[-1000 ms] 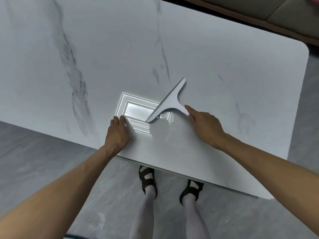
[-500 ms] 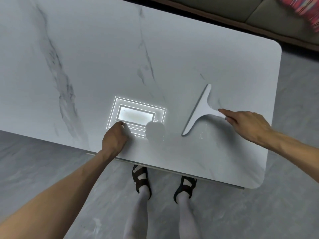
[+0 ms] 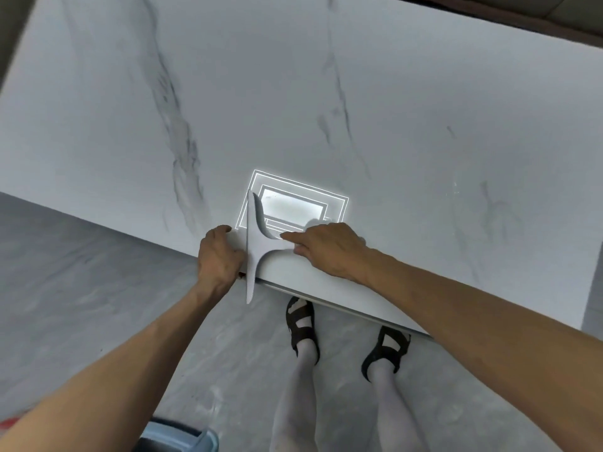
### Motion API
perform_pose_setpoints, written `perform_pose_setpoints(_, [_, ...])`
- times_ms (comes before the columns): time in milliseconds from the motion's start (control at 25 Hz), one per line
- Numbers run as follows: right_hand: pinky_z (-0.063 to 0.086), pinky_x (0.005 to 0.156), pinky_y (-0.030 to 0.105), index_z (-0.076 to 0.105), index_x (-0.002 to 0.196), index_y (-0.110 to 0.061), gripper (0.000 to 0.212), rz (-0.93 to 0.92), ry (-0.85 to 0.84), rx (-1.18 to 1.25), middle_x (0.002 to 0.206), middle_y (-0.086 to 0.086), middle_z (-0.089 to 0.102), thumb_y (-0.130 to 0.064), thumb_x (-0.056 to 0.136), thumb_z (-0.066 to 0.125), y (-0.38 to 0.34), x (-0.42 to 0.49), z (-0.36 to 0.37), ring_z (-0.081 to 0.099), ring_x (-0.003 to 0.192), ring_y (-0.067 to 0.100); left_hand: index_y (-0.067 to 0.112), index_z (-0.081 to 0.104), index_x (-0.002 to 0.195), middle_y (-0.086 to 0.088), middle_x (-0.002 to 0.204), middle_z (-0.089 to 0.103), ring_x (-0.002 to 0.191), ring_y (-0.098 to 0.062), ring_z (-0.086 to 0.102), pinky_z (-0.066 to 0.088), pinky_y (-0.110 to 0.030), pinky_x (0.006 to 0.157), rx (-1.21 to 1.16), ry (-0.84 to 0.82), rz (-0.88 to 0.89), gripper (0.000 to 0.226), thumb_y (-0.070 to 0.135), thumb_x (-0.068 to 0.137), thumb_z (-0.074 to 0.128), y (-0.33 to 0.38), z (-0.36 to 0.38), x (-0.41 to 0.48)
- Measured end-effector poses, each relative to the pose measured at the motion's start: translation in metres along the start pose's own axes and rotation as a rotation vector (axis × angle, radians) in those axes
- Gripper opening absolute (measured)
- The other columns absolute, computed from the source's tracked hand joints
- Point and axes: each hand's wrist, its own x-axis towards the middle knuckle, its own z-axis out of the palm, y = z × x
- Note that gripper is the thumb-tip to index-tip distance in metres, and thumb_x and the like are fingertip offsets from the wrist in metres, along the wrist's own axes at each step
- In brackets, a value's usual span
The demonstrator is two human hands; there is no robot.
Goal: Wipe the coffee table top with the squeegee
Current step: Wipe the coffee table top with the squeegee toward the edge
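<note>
The white marble coffee table top [image 3: 326, 109] fills the upper view. A white T-shaped squeegee [image 3: 256, 243] lies at the table's near edge, its blade running near to far, with the lower end overhanging the edge. My right hand [image 3: 329, 249] grips the squeegee's handle, index finger stretched along it. My left hand [image 3: 218, 256] rests curled at the table's near edge, just left of the blade; something small and red shows under it.
A bright ceiling-light reflection [image 3: 293, 207] glares on the table beside the squeegee. My feet in black sandals [image 3: 301, 324] stand on the grey floor below the table edge. A light blue container [image 3: 179, 437] sits at the bottom. A sofa base [image 3: 522, 24] borders the far right.
My right hand has pulled the squeegee left across the table, from the right part to the near edge next to my left hand. The blade now overhangs the edge.
</note>
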Motion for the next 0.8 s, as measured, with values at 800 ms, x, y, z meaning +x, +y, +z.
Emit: perform_pose_setpoints(800, [0.045, 0.076, 0.035, 0.04, 0.139, -0.047, 0.039, 0.085, -0.024, 0.065, 0.107, 0.0, 0.065, -0.045, 0.1, 0.034, -0.015, -0.008, -0.004, 0.061, 0.103, 0.026, 0.009, 0.045, 0.135, -0.012, 0.132, 0.058, 0.116, -0.031, 0.056, 0.043, -0.033, 0.089, -0.204, 0.044, -0.157, 0.052, 0.008, 0.083, 0.048, -0.029, -0.01, 0.002])
